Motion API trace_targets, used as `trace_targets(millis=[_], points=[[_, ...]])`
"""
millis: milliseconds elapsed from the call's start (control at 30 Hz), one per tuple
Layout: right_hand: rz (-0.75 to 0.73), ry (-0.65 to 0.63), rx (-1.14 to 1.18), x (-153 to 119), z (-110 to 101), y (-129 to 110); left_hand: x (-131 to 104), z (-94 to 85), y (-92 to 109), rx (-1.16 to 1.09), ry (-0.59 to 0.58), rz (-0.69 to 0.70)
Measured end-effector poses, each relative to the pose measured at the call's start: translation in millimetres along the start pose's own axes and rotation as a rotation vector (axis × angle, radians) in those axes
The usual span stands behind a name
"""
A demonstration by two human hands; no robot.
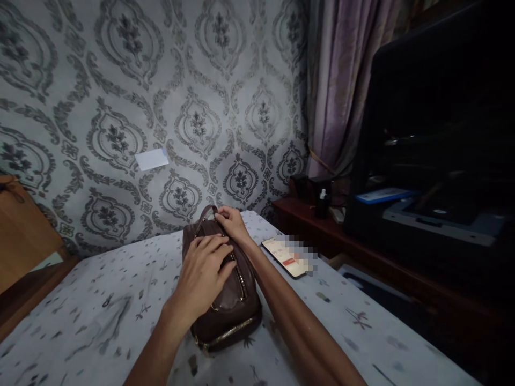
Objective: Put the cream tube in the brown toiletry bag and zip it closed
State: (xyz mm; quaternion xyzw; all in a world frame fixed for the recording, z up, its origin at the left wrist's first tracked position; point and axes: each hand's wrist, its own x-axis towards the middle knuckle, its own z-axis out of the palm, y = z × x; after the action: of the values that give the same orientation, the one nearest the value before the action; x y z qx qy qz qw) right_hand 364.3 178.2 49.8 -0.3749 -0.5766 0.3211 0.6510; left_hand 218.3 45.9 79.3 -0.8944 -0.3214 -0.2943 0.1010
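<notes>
A dark brown leather bag with gold-coloured zips lies on the patterned bed sheet, its looped handle at the far end. My left hand rests on top of the bag, palm down with the fingers spread over its upper face. At the far end, my right hand has thumb and fingertips pinched together beside the handle. What lies between those fingertips is too small to make out. The near end of the bag shows a curved zip with its pull hanging down.
Right of the bag lies a phone with a lit screen. A red-brown wooden shelf holds a small bottle beyond the bed's right edge. Wooden furniture stands at the left; patterned wallpaper rises behind.
</notes>
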Motion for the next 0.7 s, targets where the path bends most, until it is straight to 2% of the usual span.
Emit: trace_targets(millis=[700], points=[[0.064, -0.066, 0.147, -0.6, -7.5, -1.6, -0.8, -2.4, 0.7, 0.027, -0.013, 0.002]])
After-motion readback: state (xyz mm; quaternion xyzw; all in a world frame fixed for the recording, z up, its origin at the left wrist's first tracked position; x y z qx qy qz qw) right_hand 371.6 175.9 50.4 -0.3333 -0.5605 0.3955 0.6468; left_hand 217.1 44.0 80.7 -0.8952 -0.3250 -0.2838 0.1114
